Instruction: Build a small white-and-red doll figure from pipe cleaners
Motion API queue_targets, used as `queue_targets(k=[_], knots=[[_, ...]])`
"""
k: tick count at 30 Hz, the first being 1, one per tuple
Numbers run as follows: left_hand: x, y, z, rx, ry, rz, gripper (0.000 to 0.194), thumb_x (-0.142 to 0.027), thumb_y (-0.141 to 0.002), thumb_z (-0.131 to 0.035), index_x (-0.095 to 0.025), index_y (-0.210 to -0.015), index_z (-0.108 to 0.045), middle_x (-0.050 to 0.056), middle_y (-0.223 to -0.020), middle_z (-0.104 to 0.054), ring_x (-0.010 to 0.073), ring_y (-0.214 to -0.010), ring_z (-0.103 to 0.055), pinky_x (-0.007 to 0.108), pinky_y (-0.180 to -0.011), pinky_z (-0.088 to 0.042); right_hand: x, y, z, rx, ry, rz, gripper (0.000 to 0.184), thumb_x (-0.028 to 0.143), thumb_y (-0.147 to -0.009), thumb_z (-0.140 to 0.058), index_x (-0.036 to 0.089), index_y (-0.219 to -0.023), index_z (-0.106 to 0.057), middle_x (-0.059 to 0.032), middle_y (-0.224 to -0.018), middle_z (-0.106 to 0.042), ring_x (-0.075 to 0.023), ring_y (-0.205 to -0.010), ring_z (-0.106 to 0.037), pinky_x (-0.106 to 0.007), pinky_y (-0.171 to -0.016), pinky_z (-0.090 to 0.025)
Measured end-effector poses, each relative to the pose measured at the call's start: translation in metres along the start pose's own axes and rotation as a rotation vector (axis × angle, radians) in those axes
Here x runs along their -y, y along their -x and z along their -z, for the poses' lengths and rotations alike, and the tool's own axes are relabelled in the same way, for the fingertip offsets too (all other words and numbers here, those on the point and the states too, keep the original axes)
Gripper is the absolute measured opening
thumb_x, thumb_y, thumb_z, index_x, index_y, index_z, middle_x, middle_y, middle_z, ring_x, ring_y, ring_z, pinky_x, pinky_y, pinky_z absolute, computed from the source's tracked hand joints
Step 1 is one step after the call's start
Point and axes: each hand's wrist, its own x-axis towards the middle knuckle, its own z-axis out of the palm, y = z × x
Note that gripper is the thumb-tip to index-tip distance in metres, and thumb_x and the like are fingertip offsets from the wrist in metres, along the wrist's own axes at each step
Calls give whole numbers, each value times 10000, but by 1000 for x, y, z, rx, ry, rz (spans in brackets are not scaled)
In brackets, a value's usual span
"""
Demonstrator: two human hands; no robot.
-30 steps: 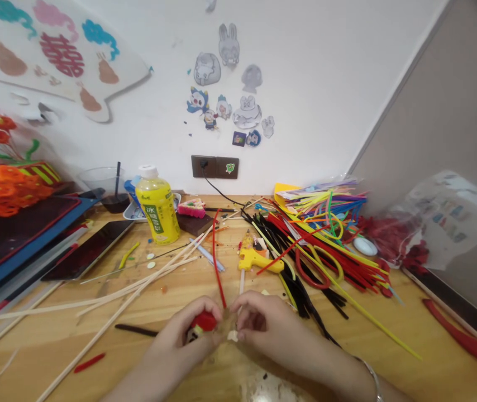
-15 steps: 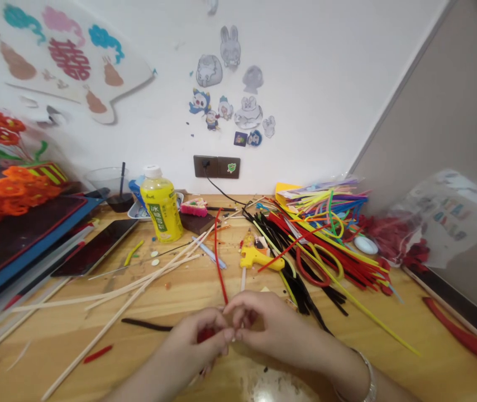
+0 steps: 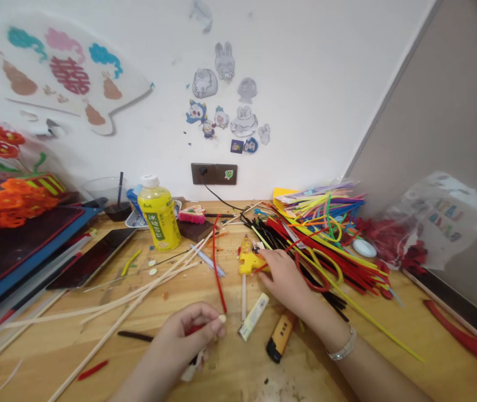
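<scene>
My left hand (image 3: 190,335) is closed at the front of the wooden table, pinching a small pale piece (image 3: 222,319) between thumb and fingers. Something red shows inside its grip, and black and white parts stick out below; the rest is hidden by the hand. My right hand (image 3: 286,279) reaches forward, its fingers around the handle of a yellow hot glue gun (image 3: 249,261). A white glue stick (image 3: 244,296) sticks out of the gun's back end. Between my hands lie a pale lighter (image 3: 254,316) and an orange lighter (image 3: 281,336) with a black end.
Right of the gun spread many pipe cleaners (image 3: 358,268), mostly red, black and yellow. A yellow drink bottle (image 3: 158,215) stands at back left near a dark tablet (image 3: 91,259). Long thin wooden sticks (image 3: 121,318) cross the left side. A red pipe cleaner (image 3: 216,262) stands out mid-table.
My right hand has left my left hand and moved forward right onto the glue gun. The two lighters have come into view. My left hand keeps its pinch, slightly to the left.
</scene>
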Motion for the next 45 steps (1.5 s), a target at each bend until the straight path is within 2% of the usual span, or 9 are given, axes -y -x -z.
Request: queue_targets(k=[4,7,12,16,20,25,29,37,45], knots=[[-5,2,-2,-61,101,29,461,-536,-488,-775,-148,-649,-586,-26,-567,-637,37,-357,-441,168,-372,-310,-3,-3,-11,21,66,-3,436,102,-738,-522,125,-1173,-537,-123,-1138,-589,-262,-1007,-512,-382,-875,-389],[-7,4,-4,-116,175,28,486,-513,-462,-798,-149,-734,-625,-34,-544,-635,40,-349,-439,168,-367,-318,-3,-2,-10,13,94,-12,440,61,-694,-508,118,-1127,-565,-140,-1090,-587,-270,-980,-524,-386,-841,-384],[-8,5,-2,-134,187,28,419,-502,-506,-784,-151,-658,-613,-34,-520,-618,46,-354,-448,166,-357,-323,-5,1,4,-127,87,-6,333,111,-670,-530,146,-993,-603,-106,-967,-603,-254,-890,-551,-365,-779,-378],[-10,4,0,-126,247,5,411,-458,-491,-806,-158,-691,-609,-28,-550,-640,52,-363,-464,168,-360,-333,-3,5,16,-262,-94,-26,187,159,-672,-537,145,-851,-590,-80,-831,-622,-233,-778,-570,-332,-696,-404],[-13,4,3,-127,277,35,400,-410,-506,-812,-149,-747,-629,3,-622,-685,52,-377,-475,174,-379,-347,5,16,21,-262,-465,-67,104,182,-709,-535,173,-806,-572,-33,-757,-616,-184,-691,-580,-275,-628,-439],[-17,5,5,-126,277,42,378,-423,-516,-800,-142,-703,-629,-13,-554,-660,50,-373,-466,164,-371,-327,13,28,23,-205,-802,-71,197,342,-743,-625,192,-870,-617,-34,-818,-644,-190,-726,-606,-278,-641,-473],[-18,3,6,-154,318,30,462,-448,-470,-810,-150,-751,-596,-21,-514,-644,68,-379,-487,168,-377,-338,17,32,29,-201,-936,84,353,539,-718,-625,194,-783,-658,-42,-711,-636,-191,-645,-595,-292,-588,-471],[-12,4,4,-179,375,-32,433,-401,-591,-747,-184,-882,-510,-65,-463,-592,56,-356,-454,148,-370,-303,27,30,23,-174,-866,234,549,736,-644,-529,198,-652,-640,-44,-606,-595,-189,-564,-542,-307,-526,-421],[-12,7,2,-185,340,-51,321,-333,-681,-676,-187,-904,-497,-63,-507,-586,59,-374,-453,153,-387,-324,31,29,21,-157,-733,211,643,795,-649,-425,172,-547,-552,-16,-528,-499,-145,-492,-455,-264,-461,-332]])
